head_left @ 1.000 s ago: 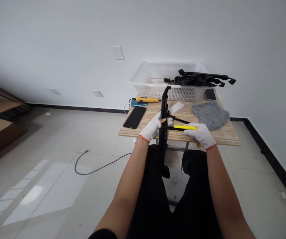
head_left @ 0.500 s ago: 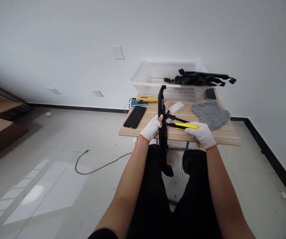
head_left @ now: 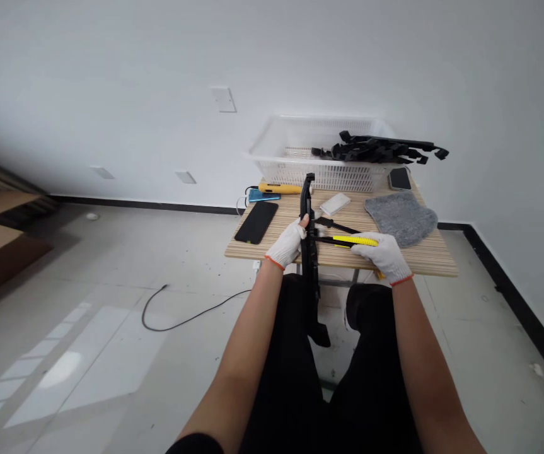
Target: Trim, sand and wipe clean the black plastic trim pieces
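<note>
Since half a second ago, the long black part point(head_left: 310, 261) has been lowered slightly; its top end now sits below its former height. The yellow tool point(head_left: 365, 241) is held in nearly the same place. The white basket point(head_left: 276, 171), on the far side of the table point(head_left: 289, 211), is seen with a heap of similar black pieces point(head_left: 380, 151) piled toward its right, some ends jutting past the rim. The black part is held roughly upright at the near table edge, its lower end between the knees. It is gripped by the gloved left hand point(head_left: 290, 243), fingers curled round, thumb pressed against it. The tool's handle is wrapped by the closed fingers of the gloved right hand point(head_left: 385, 252); its dark end is pointed at the part, contact not discernible.
</note>
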Available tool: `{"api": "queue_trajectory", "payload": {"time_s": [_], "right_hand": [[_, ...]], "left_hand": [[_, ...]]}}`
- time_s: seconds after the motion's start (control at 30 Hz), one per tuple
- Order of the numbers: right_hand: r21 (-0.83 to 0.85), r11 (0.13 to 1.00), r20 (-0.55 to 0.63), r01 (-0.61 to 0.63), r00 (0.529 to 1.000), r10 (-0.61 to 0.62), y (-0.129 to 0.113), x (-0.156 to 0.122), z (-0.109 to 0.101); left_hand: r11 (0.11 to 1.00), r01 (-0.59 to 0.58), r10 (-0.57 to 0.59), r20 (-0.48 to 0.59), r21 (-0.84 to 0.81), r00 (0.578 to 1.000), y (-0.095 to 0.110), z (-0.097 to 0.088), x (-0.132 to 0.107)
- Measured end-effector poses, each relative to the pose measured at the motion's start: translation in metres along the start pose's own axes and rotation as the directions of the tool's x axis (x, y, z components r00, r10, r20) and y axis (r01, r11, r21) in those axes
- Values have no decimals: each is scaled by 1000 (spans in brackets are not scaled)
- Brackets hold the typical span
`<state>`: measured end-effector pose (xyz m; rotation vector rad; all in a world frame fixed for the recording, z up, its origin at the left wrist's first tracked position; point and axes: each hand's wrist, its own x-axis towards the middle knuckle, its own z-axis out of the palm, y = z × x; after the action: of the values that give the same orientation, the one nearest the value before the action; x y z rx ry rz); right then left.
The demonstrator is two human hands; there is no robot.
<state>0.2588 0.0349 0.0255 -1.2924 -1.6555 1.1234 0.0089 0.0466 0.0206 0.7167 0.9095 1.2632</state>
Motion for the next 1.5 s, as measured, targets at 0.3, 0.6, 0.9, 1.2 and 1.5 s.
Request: {"api": "queue_trajectory", "payload": {"time_s": [0.3, 0.6, 0.9, 1.2, 1.5], "right_hand": [[242, 966, -83, -86, 991, 109, 0, 2, -1], [204, 973, -137, -104, 982, 134, -3, 2, 3], [143, 985, -69, -96, 992, 106, 2, 4, 3], [146, 986, -86, -84, 992, 97, 3, 3, 2], [95, 992, -21, -79, 996, 82, 0, 2, 3]], "left_hand": [[998, -41, 39, 34, 50, 999, -3, -3, 4], [1000, 18, -18, 49, 16, 999, -3, -4, 5], [998, 64, -63, 50, -13, 997, 2, 1, 0], [995, 81, -79, 38, -63, 996, 4, 3, -2], [995, 79, -77, 34, -61, 996, 4, 1, -1]]}}
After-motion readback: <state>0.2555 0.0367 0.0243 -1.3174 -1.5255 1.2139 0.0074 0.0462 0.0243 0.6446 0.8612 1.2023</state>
